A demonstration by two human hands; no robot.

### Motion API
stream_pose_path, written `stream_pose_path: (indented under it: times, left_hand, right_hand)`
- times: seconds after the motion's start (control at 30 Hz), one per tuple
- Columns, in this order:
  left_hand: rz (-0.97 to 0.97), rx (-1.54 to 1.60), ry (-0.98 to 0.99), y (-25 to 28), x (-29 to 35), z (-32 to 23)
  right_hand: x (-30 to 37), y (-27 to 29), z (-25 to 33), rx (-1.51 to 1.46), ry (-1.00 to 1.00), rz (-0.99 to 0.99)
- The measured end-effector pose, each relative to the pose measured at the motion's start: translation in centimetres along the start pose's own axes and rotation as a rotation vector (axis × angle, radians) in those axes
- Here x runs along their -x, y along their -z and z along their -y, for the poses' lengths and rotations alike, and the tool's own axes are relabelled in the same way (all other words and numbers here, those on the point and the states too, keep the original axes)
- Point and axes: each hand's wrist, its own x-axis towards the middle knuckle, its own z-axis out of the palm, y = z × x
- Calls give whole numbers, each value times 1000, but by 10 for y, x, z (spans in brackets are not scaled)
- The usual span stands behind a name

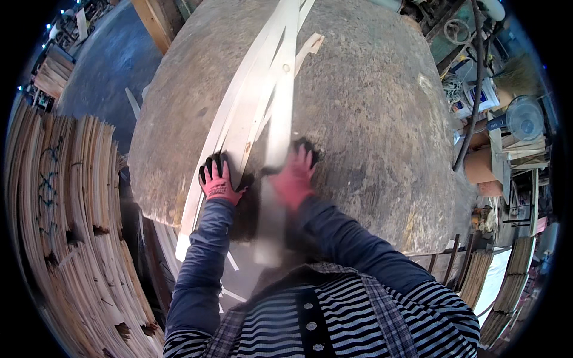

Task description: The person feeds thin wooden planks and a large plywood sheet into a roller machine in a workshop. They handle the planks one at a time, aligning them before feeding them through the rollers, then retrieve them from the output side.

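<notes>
Several long, thin, pale wood strips (pixel 243 101) lie overlapping lengthwise on a large worn worktable. My left hand (pixel 219 182), in a red glove with black fingertips, rests on the left strips with its fingers spread. To its right, my right hand (pixel 295 176) wears a matching glove and is blurred by motion. Its thumb lies across a separate wood strip (pixel 279 140), and it grips that strip along its right edge. The near end of this strip is smeared too and reaches past the table's near edge toward my body.
The worktable (pixel 370 119) has a rough brown top. Tall stacks of thin wood sheets (pixel 71 197) stand at the left. A dark hose (pixel 477 89), a clear-bladed fan (pixel 524 118) and cardboard boxes (pixel 482 167) are at the right. A wooden post (pixel 152 24) rises at the far left.
</notes>
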Motion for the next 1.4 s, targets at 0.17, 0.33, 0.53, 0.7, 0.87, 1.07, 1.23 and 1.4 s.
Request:
stream_pose_path:
  times: [0.17,0.33,0.53,0.7,0.87,1.07,1.23,1.4]
  left_hand:
    - [-246,274,-296,-6,46,-32]
    - [181,1258,-443,-52,58,-91]
    - [123,715,-360,25,99,-155]
    - [117,216,-390,-5,75,-161]
    - [162,133,-578,15,-14,-177]
    - [87,40,-703,25,-120,-219]
    - [127,-85,-643,37,-186,-228]
    - [-215,-167,-532,50,-302,-231]
  right_hand:
    - [-23,-9,-97,-301,-181,-233]
    - [24,77,-109,-1330,-172,-28]
    - [-18,59,-183,-1256,-76,-234]
    - [-41,91,-193,-1293,-156,-49]
    - [-134,118,-205,-1393,-256,19]
    - [-310,155,-254,-1373,-46,-135]
    - [-319,179,-220,-725,-137,-525]
    - [-217,137,-202,-320,232,-576]
